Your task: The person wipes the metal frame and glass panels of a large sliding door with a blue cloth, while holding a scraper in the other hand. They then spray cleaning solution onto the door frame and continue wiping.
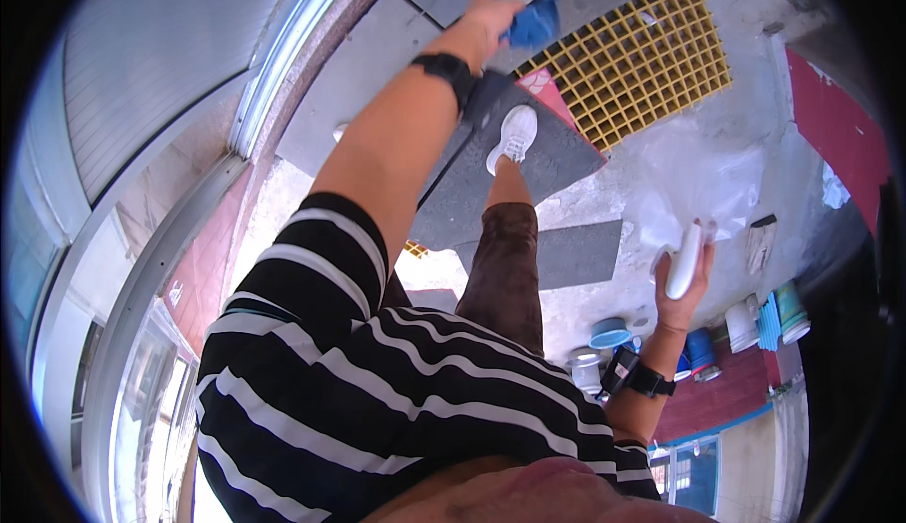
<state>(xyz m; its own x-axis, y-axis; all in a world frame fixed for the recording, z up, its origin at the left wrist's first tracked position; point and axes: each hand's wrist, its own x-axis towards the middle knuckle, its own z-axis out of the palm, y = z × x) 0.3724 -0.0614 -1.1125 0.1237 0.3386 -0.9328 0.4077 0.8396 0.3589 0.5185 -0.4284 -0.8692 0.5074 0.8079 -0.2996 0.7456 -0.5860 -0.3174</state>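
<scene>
My left hand (492,20), out at the upper middle with a black band on the wrist, grips a blue cloth-like thing (536,22). Motion blur hides its exact kind. At the right, my right hand (690,289) holds a smooth white rounded object (684,261), seen nearly edge-on between thumb and fingers. A crumpled clear plastic sheet or bag (697,176) shows just beyond those fingers; whether they touch it I cannot tell. Below my left hand, my white shoe (515,133) stands on a dark grey mat (566,158).
A yellow floor grating (640,63) lies ahead, with a pink patterned piece (548,91) at its corner. A metal-framed sliding door (283,63) runs along the left. Right of me are a blue basin (610,333), several buckets (791,314) and a wooden block (761,245).
</scene>
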